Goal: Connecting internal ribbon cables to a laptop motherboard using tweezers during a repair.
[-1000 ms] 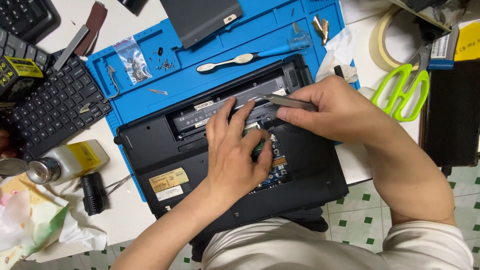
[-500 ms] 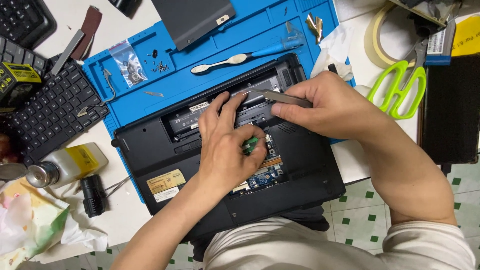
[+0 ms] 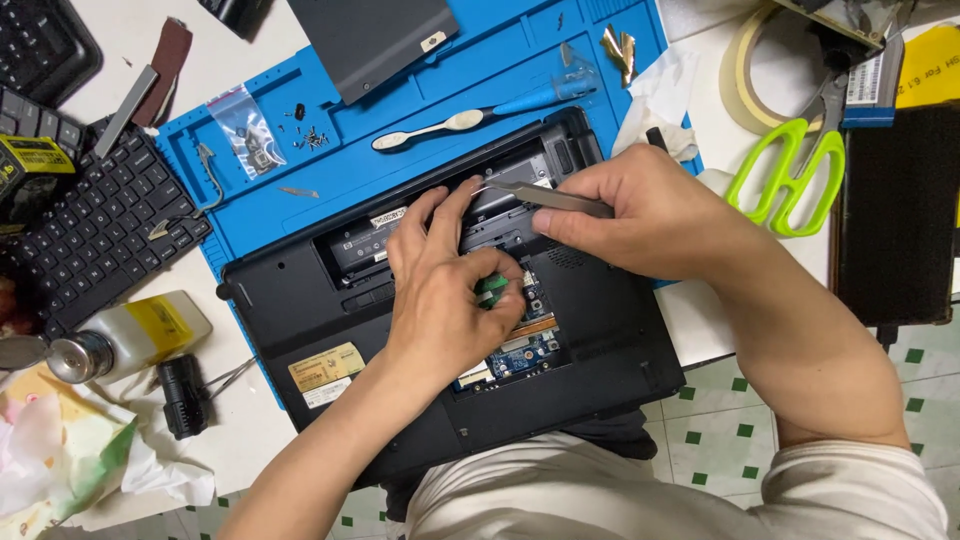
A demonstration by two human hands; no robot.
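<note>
Right hand (image 3: 650, 215) grips tweezers (image 3: 545, 197), tip unmoved; left hand (image 3: 445, 290) fingers now curl onto open laptop (image 3: 600, 320) bay.

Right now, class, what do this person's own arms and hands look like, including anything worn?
Both hands, left hand and right hand, are bare: no gloves, rings or watch visible. Forearms are uncovered. A short white sleeve shows on the right arm at the frame's lower edge.

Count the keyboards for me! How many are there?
2. One loose black keyboard lies left of the blue mat, beside the upturned laptop. The corner of another keyboard shows at the top left. More may be out of view.
</note>
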